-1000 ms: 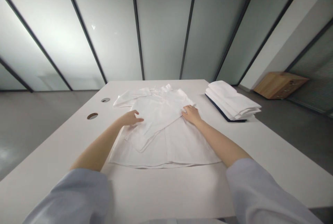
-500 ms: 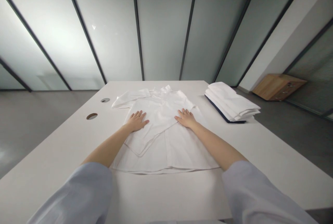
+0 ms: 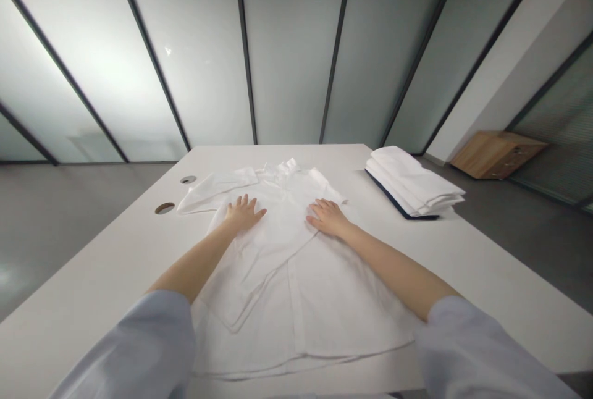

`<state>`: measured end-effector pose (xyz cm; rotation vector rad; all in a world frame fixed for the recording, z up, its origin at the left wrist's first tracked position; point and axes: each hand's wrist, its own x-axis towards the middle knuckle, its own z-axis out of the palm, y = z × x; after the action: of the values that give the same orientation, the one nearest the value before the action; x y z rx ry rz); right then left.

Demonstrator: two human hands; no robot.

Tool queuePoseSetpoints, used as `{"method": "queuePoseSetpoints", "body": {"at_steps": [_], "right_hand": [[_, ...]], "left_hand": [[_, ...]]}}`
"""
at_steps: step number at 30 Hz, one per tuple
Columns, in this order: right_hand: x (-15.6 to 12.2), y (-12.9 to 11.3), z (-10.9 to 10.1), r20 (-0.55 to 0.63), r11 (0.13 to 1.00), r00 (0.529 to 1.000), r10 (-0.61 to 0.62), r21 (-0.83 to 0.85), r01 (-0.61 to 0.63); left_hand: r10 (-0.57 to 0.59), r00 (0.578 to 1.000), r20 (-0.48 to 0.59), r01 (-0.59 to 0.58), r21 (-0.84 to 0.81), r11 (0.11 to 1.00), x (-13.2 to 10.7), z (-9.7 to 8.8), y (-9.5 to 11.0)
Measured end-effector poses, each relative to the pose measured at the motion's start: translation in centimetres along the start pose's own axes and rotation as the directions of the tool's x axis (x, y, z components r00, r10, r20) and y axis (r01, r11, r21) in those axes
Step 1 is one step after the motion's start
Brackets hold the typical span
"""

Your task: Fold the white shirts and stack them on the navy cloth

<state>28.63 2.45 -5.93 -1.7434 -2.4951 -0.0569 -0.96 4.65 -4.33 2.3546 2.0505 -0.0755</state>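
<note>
A white shirt (image 3: pixel 273 263) lies front up on the table, its collar (image 3: pixel 285 167) at the far end and its hem toward me. One sleeve (image 3: pixel 264 288) is folded diagonally across the front; the other sleeve (image 3: pixel 217 189) sticks out to the left. My left hand (image 3: pixel 243 214) rests on the left side of the chest, palm down with fingers spread. On the right side, my right hand (image 3: pixel 328 217) lies flat on the fabric, its fingers stretched out and the thumb pointing inward. Neither hand grasps the cloth.
A stack of folded white cloth (image 3: pixel 412 180) sits at the right on a dark flat board (image 3: pixel 389 195). Two round holes (image 3: pixel 165 208) are in the left part of the white table (image 3: pixel 115 281). Beyond the table, a wooden cabinet (image 3: pixel 498 155) stands on the floor at right.
The shirt has slid toward me and somewhat spread, with its hem much nearer the table's front edge. The left sleeve has shifted left and nearer. My hands stay on the chest, almost in place.
</note>
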Motion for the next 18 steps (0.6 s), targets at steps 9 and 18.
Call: {"method": "queuePoseSetpoints", "body": {"at_steps": [9,18], "right_hand": [[1.3,0.9,1.5,0.012,0.989,0.992,0.122,0.079,-0.123],[1.2,1.0,1.5,-0.019,0.989,0.993,0.115,0.097,-0.113]], "left_hand": [[0.035,0.992,-0.121,-0.043,-0.066,0.997,1.0,2.5,-1.2],[-0.023,0.986,-0.168,0.009,-0.086,0.996,1.1,2.4,-1.3]]}}
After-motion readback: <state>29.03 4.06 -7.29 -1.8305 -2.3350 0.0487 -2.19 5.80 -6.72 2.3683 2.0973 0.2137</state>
